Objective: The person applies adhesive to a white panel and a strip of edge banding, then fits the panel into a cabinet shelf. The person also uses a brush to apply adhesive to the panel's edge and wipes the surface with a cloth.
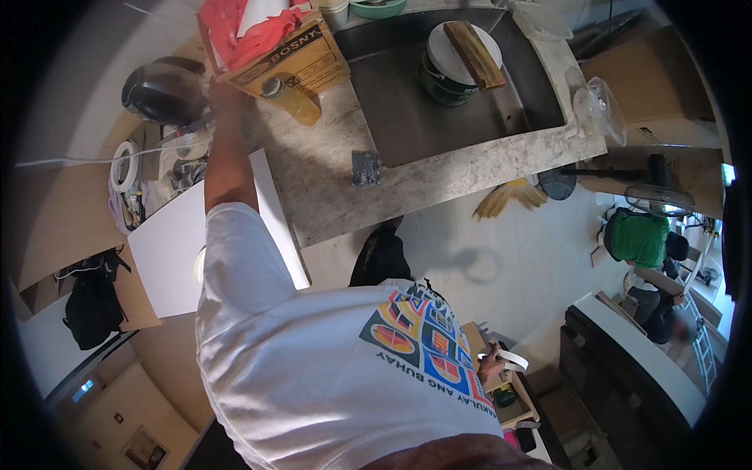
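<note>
Head view, looking steeply down: the left hand reaches up to about 11 o'clock and meets the near corner of a cardboard box on the stone counter. Its fingers are hidden against the box, so I cannot tell whether they are gripping or only touching. Red cloth spills from the box, and a yellow bottle lies just beside it at the hand's 3 o'clock. The right hand, low at 5 o'clock, is closed on a strip of white tape.

The box looks light but soft-walled, likely to buckle if pinched at one corner; a hold under its base or across both sides seems safer. The bottle looks smooth and likely to roll.

At 12 o'clock a paint can with a wooden block on its lid sits in the sink.
</note>
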